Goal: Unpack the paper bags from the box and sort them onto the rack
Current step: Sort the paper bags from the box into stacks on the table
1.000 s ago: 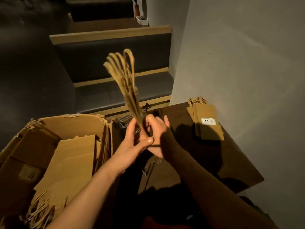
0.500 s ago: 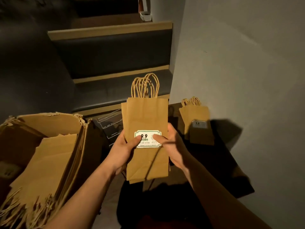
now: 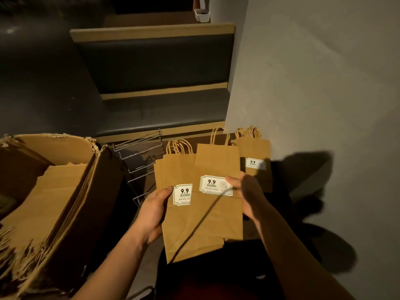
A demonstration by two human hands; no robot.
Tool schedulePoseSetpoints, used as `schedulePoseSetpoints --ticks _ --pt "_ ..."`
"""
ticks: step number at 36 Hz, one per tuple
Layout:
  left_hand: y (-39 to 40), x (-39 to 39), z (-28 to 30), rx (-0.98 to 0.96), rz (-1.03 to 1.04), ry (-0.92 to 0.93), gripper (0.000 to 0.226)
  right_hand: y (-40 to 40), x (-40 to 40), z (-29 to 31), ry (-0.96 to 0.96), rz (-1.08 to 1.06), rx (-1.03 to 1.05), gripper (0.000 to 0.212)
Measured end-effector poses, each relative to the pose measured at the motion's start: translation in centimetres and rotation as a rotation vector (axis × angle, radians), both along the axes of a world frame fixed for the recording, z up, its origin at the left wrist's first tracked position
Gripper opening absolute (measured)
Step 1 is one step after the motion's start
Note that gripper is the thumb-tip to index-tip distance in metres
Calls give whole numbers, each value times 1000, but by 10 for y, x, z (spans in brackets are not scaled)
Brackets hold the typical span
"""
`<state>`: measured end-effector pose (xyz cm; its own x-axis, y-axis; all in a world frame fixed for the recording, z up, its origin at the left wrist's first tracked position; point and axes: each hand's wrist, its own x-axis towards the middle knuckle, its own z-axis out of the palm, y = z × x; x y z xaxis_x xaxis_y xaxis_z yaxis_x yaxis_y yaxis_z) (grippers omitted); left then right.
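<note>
- Paper bags are in three places: many lie in the open cardboard box (image 3: 49,191) at the left, a small labelled pile (image 3: 256,163) lies on the dark surface by the wall, and a held stack is in the middle of the view.
- The wire rack (image 3: 140,161) stands between the box and the held bags, with no bag visibly in it.
- The held stack (image 3: 184,234) was one squared-up bundle half a second ago; now the top bag (image 3: 218,202) has slid off to the right, so both "9.9" labels show. I judge that single bags are being peeled off for sorting.
- The left hand (image 3: 151,215) grips the stack's left edge, thumb pressed just beside the label.
- The right hand (image 3: 249,195) holds the top bag's right edge, fingers loosely curled, thumb tip on its label; it is blurred.
</note>
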<state>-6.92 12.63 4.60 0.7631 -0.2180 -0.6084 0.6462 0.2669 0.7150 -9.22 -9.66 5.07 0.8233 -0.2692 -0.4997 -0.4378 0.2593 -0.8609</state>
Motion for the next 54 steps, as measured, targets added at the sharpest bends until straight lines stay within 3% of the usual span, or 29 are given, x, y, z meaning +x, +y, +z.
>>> schedulePoseSetpoints --ticks 1,11,13,15,16,20,26,29,34,43,54 --pt "0 0 -2 -1 20 -4 27 -7 -2 1 17 -5 -23 3" --pt "-15 -2 -4 21 33 -77 20 -20 -5 -11 122 -8 5 15" --pt "-19 -3 -5 22 28 -78 23 -15 -5 -15 94 -26 98 31" --pt "-21 -3 -5 9 32 -76 26 -13 -6 -18 84 -61 173 74" --pt "-22 -3 -4 0 33 -74 26 -12 -5 -19 79 -43 183 85" --pt "-26 -2 -3 -16 35 -59 26 -14 -4 -29 110 14 222 101" --pt "-35 -2 -6 -34 12 -22 37 -14 -2 -48 123 22 76 31" --pt "-30 0 -8 -42 16 1 37 -22 -3 -39 111 -50 75 8" --pt "-16 4 -10 -36 33 18 32 -52 -6 -38 102 -130 85 20" --pt "-28 0 -14 38 0 -25 25 -30 -5 -51 97 51 47 13" --pt "-24 2 -12 -3 -32 31 40 -45 -6 -61 88 0 49 13"
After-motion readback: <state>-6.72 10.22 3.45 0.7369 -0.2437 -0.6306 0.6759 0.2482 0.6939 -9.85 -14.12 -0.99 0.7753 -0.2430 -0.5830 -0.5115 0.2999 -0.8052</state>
